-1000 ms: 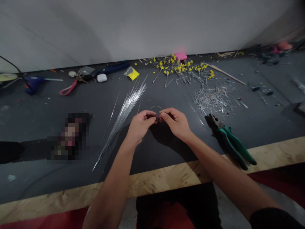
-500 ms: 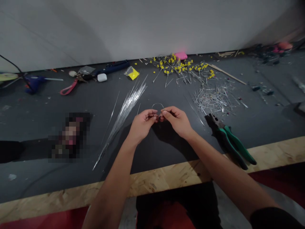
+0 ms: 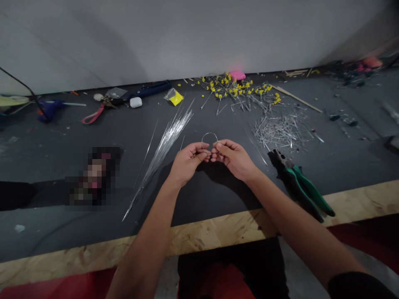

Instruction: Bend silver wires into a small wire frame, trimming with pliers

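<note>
Between my two hands a thin silvery wire arches up in a loop. My left hand pinches one end of it between thumb and fingers. Its other side is gripped by my right hand, thumb against forefinger. The fingertips of both hands almost meet, and the wire's ends are partly hidden by them. Left of my hands lies a fanned bundle of straight wires. On the right, pliers with green and black handles rest near the table's front edge.
Behind my hands are a heap of yellow-tipped wire pieces, a pile of short wires and a wooden stick. Further left lie a yellow packet, a white case, a pink strap and a blue glue gun.
The wire loop stands a little taller and rounder above my fingers. My right hand has shifted slightly right and turned a little; both hands still pinch the wire.
</note>
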Motion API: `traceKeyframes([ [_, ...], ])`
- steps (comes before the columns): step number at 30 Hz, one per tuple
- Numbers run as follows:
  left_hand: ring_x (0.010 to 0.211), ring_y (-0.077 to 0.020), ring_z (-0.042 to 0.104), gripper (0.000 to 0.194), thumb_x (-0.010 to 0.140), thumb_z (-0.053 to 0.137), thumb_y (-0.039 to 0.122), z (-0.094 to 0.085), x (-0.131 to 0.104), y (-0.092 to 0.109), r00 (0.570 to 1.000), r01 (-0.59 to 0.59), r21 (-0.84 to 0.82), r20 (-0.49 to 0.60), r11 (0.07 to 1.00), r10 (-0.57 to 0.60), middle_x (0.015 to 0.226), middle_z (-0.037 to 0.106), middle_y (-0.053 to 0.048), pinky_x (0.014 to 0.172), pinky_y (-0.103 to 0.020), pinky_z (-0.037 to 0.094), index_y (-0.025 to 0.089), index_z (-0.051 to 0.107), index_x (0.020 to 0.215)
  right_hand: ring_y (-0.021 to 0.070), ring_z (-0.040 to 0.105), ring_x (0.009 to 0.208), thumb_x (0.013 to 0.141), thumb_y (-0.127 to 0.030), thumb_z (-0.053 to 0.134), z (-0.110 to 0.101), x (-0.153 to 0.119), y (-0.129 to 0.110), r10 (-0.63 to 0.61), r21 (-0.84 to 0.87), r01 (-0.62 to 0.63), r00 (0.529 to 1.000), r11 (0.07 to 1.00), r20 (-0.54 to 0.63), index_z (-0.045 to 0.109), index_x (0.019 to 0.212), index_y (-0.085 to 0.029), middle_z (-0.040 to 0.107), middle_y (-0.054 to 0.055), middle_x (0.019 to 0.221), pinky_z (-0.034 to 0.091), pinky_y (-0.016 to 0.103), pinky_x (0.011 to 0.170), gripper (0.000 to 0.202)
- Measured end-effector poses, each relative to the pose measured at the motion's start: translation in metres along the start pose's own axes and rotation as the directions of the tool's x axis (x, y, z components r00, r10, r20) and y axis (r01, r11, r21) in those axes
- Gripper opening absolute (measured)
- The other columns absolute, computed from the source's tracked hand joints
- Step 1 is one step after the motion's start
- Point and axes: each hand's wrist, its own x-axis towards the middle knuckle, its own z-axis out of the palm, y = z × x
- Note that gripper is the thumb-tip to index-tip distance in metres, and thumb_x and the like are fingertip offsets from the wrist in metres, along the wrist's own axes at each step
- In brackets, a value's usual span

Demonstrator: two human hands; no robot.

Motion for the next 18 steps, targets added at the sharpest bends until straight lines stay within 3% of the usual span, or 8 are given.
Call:
traceKeyframes([
  [5, 0.075, -0.0125, 0.063, 0.025, 0.072, 0.068, 0.023, 0.0, 0.002, -0.004, 0.998, -0.025, -0.043, -0.059, 0.999, 0.023, 0.082, 0.067, -0.002, 0.079, -0.03, 0.049, 0.017, 0.064, 0.096, 0.0092, 0.063, 0.065, 0.074, -0.034, 0.069, 0.0, 0.0, 0.002, -0.14, -0.088, 0.138, 0.99, 0.987, -0.027, 0.066, 0.083, -0.02, 0.067, -0.002, 0.074, 0.053, 0.027, 0.069, 0.017],
  [11, 0.068, -0.011, 0.059, 0.021, 0.068, 0.071, 0.027, 0.004, 0.004, -0.01, 0.967, -0.03, 0.058, -0.251, 0.998, 0.043, 0.082, 0.068, -0.003, 0.072, -0.027, 0.048, 0.016, 0.068, 0.085, 0.011, 0.064, 0.068, 0.079, -0.033, 0.064, 0.004, -0.004, 0.006, -0.349, -0.373, 0.312, 0.936, 0.874, -0.034, 0.067, 0.087, -0.021, 0.068, -0.001, 0.071, 0.052, 0.028, 0.072, 0.015],
  [18, 0.069, -0.0121, 0.061, 0.02, 0.068, 0.07, 0.024, 0.01, 0.006, -0.015, 0.937, -0.036, -0.021, -0.348, 0.999, 0.027, 0.081, 0.07, -0.003, 0.073, -0.028, 0.048, 0.017, 0.07, 0.087, 0.0139, 0.067, 0.079, 0.078, -0.034, 0.065, 0.008, -0.007, 0.011, -0.397, -0.57, 0.337, 0.918, 0.75, 0.021, 0.07, 0.091, -0.023, 0.073, 0.002, 0.089, 0.053, 0.029, 0.076, 0.018],
])
